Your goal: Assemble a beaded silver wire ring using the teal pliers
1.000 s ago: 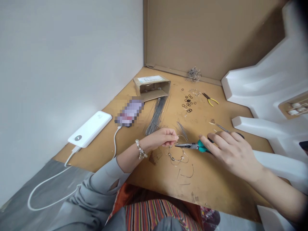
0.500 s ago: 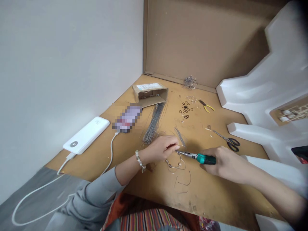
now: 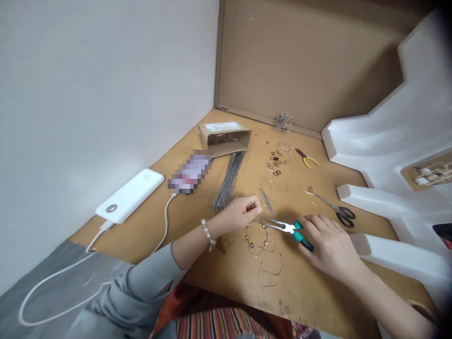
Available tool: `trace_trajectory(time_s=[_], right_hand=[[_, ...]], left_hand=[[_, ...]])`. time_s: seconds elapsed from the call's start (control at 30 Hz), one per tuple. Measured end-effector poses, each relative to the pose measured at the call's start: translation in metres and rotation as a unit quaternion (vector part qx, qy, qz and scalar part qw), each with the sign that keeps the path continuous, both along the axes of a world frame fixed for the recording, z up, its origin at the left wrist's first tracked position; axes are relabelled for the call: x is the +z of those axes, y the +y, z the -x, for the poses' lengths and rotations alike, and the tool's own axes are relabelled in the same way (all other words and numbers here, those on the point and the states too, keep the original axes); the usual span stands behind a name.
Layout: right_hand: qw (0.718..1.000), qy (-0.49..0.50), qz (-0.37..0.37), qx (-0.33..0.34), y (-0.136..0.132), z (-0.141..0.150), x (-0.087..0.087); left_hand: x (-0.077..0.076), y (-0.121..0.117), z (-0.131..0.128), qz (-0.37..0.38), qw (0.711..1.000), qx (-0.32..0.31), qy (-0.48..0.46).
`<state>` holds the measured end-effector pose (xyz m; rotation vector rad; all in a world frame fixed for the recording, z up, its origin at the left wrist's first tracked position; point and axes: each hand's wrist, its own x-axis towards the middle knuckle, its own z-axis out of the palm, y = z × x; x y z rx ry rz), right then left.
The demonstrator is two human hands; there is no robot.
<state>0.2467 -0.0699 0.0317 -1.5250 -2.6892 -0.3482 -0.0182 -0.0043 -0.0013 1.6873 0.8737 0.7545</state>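
My left hand (image 3: 243, 212) pinches the upper end of a beaded wire ring (image 3: 252, 245), which hangs just above the table below the fingertips. Round, brownish and clear beads sit along its thin wire. In my right hand (image 3: 328, 240) are green-handled long-nose pliers (image 3: 289, 229), their jaws parted and pointing left at the top of the ring. The jaw tips lie close to the left fingertips; contact with the wire cannot be made out. A few cut wire pieces (image 3: 273, 273) lie on the table below the ring.
A bundle of grey wires (image 3: 229, 181) extends from an open cardboard box (image 3: 226, 140). Dark rings (image 3: 276, 162), yellow-handled pliers (image 3: 306, 158) and scissors (image 3: 337, 211) lie beyond my hands. A phone (image 3: 192, 173) and a white power bank (image 3: 130, 195) with cable are at left; white foam (image 3: 370, 197) stands right.
The plier jaws have opened and drawn slightly away from the left fingertips, with the right fingers loosening on the handles. The whole view has shifted a little.
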Motion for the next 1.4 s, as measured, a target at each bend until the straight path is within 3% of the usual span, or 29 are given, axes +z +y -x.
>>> trace_trajectory(time_s=[0.1, 0.23, 0.33, 0.47, 0.57, 0.67, 0.73, 0.87, 0.97, 1.1, 1.23, 1.4], right_hand=[[0.998, -0.005, 0.017, -0.06, 0.0, -0.015, -0.015], [0.99, -0.015, 0.019, -0.14, 0.0, -0.034, -0.035], [0.989, -0.006, 0.001, -0.145, 0.0, -0.04, -0.046], [0.99, 0.003, -0.025, -0.136, -0.003, -0.039, -0.056], [0.991, 0.026, -0.017, -0.134, -0.003, -0.035, -0.05], [0.983, 0.128, 0.034, -0.129, 0.002, -0.02, -0.027], [0.957, 0.239, 0.101, -0.133, 0.007, 0.0, -0.006], [0.865, 0.437, 0.216, -0.121, 0.018, 0.049, 0.015], [0.792, 0.507, 0.316, -0.127, 0.023, 0.069, 0.009], [0.719, 0.568, 0.372, -0.15, 0.027, 0.064, -0.006], [0.691, 0.61, 0.34, -0.186, 0.031, 0.051, -0.015], [0.699, 0.598, 0.335, -0.205, 0.031, 0.051, -0.025]], left_hand=[[0.001, 0.002, 0.0, 0.004, 0.999, 0.032, -0.013], [0.004, 0.004, 0.001, 0.072, 0.996, 0.005, -0.054], [0.009, 0.003, 0.001, 0.121, 0.99, -0.017, -0.063], [0.013, 0.002, 0.001, 0.123, 0.99, -0.017, -0.067], [0.011, 0.001, 0.0, 0.124, 0.99, -0.024, -0.059], [0.008, -0.002, -0.002, 0.102, 0.993, -0.025, -0.044], [0.007, -0.004, -0.004, 0.083, 0.996, -0.026, -0.028], [0.005, -0.011, -0.008, 0.047, 0.998, -0.032, 0.008], [0.004, -0.013, -0.01, 0.008, 0.999, -0.027, 0.023], [0.004, -0.012, -0.01, -0.041, 0.998, -0.003, 0.055], [0.001, -0.009, -0.009, -0.129, 0.978, 0.051, 0.153], [-0.01, -0.007, -0.013, -0.195, 0.947, -0.017, 0.256]])
